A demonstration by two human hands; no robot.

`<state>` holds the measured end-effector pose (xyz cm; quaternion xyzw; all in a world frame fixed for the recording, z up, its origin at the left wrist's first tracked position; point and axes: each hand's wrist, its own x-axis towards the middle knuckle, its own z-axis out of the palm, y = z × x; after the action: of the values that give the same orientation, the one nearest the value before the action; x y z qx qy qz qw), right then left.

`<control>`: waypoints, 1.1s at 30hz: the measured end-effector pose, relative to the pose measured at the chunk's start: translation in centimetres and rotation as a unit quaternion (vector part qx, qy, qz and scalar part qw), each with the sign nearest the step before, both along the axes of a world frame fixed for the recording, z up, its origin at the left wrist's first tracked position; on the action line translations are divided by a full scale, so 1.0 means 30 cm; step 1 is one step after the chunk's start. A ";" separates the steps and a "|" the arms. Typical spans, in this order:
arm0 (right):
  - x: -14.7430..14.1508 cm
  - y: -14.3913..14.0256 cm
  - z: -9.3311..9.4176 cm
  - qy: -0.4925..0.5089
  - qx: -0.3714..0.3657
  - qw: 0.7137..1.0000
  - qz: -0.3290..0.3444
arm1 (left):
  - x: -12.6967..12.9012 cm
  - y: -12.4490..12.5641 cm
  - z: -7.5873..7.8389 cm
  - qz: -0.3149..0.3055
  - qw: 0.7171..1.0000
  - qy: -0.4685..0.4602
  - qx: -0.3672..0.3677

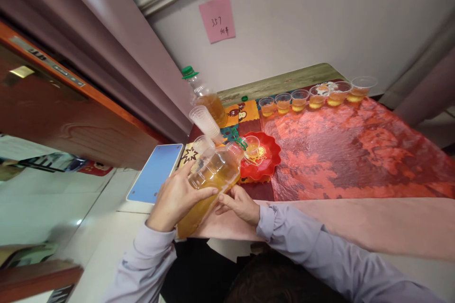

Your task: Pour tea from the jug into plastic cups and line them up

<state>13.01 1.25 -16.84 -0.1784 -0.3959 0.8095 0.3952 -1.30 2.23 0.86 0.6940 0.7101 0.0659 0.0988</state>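
A large clear bottle point(217, 173) of amber liquid is tilted, its mouth over a plastic cup point(252, 144). My left hand point(177, 194) wraps the bottle's near left side, thumb across its face. From the lower right, my right hand point(240, 204) grips the bottle, some fingers hidden behind it. The cup stands in a red scalloped dish point(272, 161) and seems to hold a little yellowish liquid. A green band or handle point(239, 138) shows at the bottle's neck. Just beyond the bottle leans a stack of clear cups point(205, 122), with another clear cup point(203, 146) nearer me.
Several cups with yellow liquid, among them a near one point(266, 107), line the table's back edge. Behind the stack stands a second bottle point(213, 106) with a green lid. A loose green cap point(244, 98) lies near the back. A blue stool point(155, 173) is left of the table.
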 end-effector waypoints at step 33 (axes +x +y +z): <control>0.001 -0.003 0.004 -0.002 -0.003 1.000 -0.008 | 0.003 0.004 0.000 0.020 1.000 -0.004 -0.024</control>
<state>13.04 1.17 -16.70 -0.1844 -0.3929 0.8072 0.4000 -1.22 2.34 0.85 0.6769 0.7248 0.0537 0.1168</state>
